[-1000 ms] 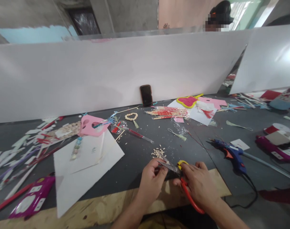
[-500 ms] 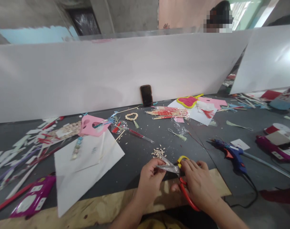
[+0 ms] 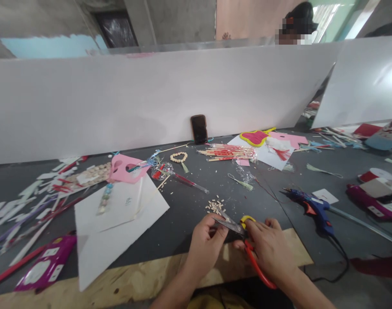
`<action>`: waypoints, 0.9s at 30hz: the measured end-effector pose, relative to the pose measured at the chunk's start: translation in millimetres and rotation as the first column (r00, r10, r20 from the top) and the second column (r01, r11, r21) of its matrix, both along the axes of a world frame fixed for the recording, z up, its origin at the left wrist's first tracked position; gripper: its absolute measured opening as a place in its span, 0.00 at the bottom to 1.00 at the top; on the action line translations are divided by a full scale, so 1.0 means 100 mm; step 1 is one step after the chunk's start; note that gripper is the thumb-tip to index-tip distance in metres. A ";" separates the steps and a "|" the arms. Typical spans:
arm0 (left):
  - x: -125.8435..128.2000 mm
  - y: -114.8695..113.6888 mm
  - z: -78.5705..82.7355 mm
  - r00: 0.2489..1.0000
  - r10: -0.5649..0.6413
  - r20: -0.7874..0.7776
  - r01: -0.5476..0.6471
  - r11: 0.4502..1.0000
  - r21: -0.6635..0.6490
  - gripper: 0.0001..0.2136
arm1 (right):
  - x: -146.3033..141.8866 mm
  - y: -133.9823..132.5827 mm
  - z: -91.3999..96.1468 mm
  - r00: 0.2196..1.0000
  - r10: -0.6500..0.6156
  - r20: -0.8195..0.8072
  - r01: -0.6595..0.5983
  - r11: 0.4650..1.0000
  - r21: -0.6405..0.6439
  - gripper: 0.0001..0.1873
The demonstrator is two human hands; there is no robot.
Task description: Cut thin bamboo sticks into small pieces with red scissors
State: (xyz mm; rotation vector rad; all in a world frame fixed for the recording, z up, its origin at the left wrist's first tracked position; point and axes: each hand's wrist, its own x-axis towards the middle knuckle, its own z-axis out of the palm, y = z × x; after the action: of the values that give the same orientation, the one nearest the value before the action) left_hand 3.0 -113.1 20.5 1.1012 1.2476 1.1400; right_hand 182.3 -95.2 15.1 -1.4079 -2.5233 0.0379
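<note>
— Two hands logged at the near edge of the worktop [image 3: 189, 214]?

— Logged. Found the left hand [image 3: 205, 242] with fingers pinched tight at the blades of the scissors [image 3: 237, 227]. Could not tell whether pinched on a small piece or on the blade itself. Found the right hand [image 3: 269, 249] clenched through the red and yellow handles. Placed the scissors between both hands, low over the plywood board [image 3: 299, 251] along the front edge. Blade gap not readable.

— Handling advice?

— Advised feeding any piece deep toward the pivot, keeping the left fingertips off the cutting edges, and closing in one steady squeeze. Advised holding low, close to the heap of small wooden bits [image 3: 215, 205] just beyond the blades.

— Surroundings?

— Noted a blue glue gun [image 3: 313, 209] to the right, near but apart, with its cord [image 3: 339, 257] looping back toward the right forearm. Flagged the cord as a possible snag. Noted white paper sheets [image 3: 118, 223] to the left. Noted a bead loop [image 3: 178, 157], a bundle of sticks [image 3: 228, 152] and a dark phone [image 3: 199, 128] propped on the white partition [image 3: 118, 98], all well apart. Saw another person beyond the partition, uninvolved.
</note>
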 end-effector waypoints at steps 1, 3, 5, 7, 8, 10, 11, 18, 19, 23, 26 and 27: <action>0.00 0.00 0.00 1.000 0.007 0.003 -0.007 1.000 0.003 0.06 | 0.00 0.00 0.00 1.000 -0.005 -0.004 0.005 1.000 0.009 0.09; 0.01 0.00 0.01 1.000 0.027 -0.010 -0.027 0.999 0.026 0.05 | -0.01 0.00 0.02 1.000 -0.012 -0.009 0.012 1.000 0.023 0.10; 0.01 0.00 0.00 0.998 0.054 -0.026 -0.052 0.996 0.077 0.04 | -0.02 -0.01 0.03 1.000 -0.013 -0.012 0.013 1.000 0.028 0.12; 0.01 0.01 -0.02 0.997 0.074 -0.021 -0.071 0.989 0.127 0.03 | -0.03 -0.02 0.04 1.000 -0.013 -0.012 0.013 1.000 0.022 0.15; 0.00 0.01 -0.02 0.997 0.078 -0.020 -0.074 0.988 0.138 0.03 | -0.03 -0.02 0.05 1.000 -0.016 -0.013 0.016 1.000 0.018 0.16; -0.01 0.01 -0.03 0.997 0.070 -0.033 -0.065 0.988 0.139 0.03 | -0.03 -0.03 0.05 1.000 -0.022 -0.012 0.022 1.000 0.015 0.18; -0.01 0.01 -0.04 0.997 0.064 -0.044 -0.058 0.989 0.134 0.04 | -0.03 -0.03 0.04 1.000 -0.024 -0.008 0.024 1.000 0.016 0.19; -0.01 0.00 -0.01 0.998 0.045 -0.036 -0.042 0.996 0.084 0.04 | -0.02 -0.01 0.03 1.000 0.004 -0.003 -0.004 0.999 0.042 0.13; -0.01 0.00 -0.01 0.998 0.044 -0.037 -0.041 0.996 0.076 0.04 | -0.02 -0.01 0.03 1.000 0.008 -0.006 -0.008 0.999 0.040 0.13; 0.00 0.00 -0.03 0.997 0.048 -0.060 -0.044 0.997 0.069 0.05 | -0.03 -0.01 0.04 1.000 0.014 -0.012 -0.013 1.000 0.015 0.11; 0.00 -0.01 -0.05 0.995 0.056 -0.077 -0.050 0.996 0.072 0.07 | -0.02 0.00 0.03 1.000 0.024 -0.008 -0.024 0.999 0.023 0.11; 0.00 -0.01 -0.05 0.995 0.058 -0.079 -0.052 0.996 0.071 0.07 | -0.02 0.00 0.03 1.000 0.025 -0.006 -0.025 0.999 0.032 0.11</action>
State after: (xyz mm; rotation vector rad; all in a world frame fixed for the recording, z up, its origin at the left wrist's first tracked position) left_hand 3.1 -113.9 15.0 1.1810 1.3171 1.1977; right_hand 180.2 -95.4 17.6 -1.3627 -2.5254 0.0068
